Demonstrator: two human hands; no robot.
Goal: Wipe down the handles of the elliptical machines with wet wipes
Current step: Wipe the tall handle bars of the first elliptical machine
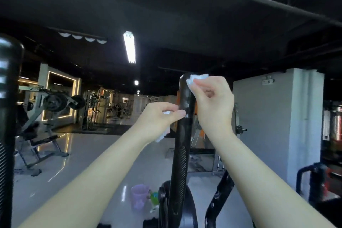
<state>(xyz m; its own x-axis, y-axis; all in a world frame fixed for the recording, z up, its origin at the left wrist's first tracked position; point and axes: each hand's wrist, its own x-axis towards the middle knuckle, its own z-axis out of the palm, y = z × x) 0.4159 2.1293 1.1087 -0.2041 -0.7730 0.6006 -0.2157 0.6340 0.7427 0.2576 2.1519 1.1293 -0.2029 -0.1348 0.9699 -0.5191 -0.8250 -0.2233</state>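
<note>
Handles, elliptical, black: two in view. Near handle (182, 135) stands close to upright, long axis running from 6 o'clock up to 12, cap just right of frame centre; second handle (8, 98) stands at the 9 o'clock edge, untouched by either hand.

Hands: two, both at the near handle. Right hand (214, 102) sits at 3 o'clock of the cap, fingertips pinching a wet wipe (195, 78) pressed to the top. Left hand (161, 118) sits lower, at 9 o'clock of the shaft, curled round a second wipe (161, 138), thumb touching the handle.

Wipes: two, white, crumpled.

Judgement: right hand is nearer the cap; the stroke would likely run down the long axis toward 6.

Cup (139, 197), lilac, one, on the floor at 6 o'clock.
</note>
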